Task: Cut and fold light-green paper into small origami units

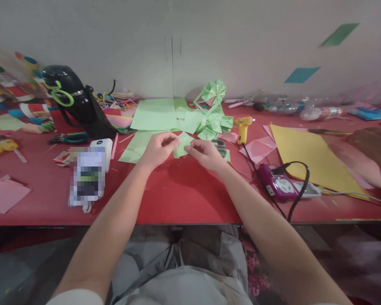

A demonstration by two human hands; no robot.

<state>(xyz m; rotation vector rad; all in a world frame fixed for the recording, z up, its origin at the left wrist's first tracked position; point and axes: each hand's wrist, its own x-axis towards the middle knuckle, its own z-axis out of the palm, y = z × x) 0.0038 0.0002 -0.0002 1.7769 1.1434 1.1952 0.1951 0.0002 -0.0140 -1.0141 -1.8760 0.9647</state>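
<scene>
My left hand [158, 149] and my right hand [205, 153] meet over the red table [184, 195], both pinched on a small piece of light green paper [181, 144] held between them. The paper looks partly folded. Just behind it lie flat green sheets [154, 114] and a heap of folded green paper shapes [211, 116]. Green-handled scissors [221, 146] rest right beside my right hand.
A yellow glue gun [243, 127] stands right of the green heap, its black cord running to a purple power strip [281, 184]. A large yellow sheet [311, 156], pink papers [257, 148], a black helmet [73, 95], a white device [103, 150]. Another person's hand [373, 146] at far right.
</scene>
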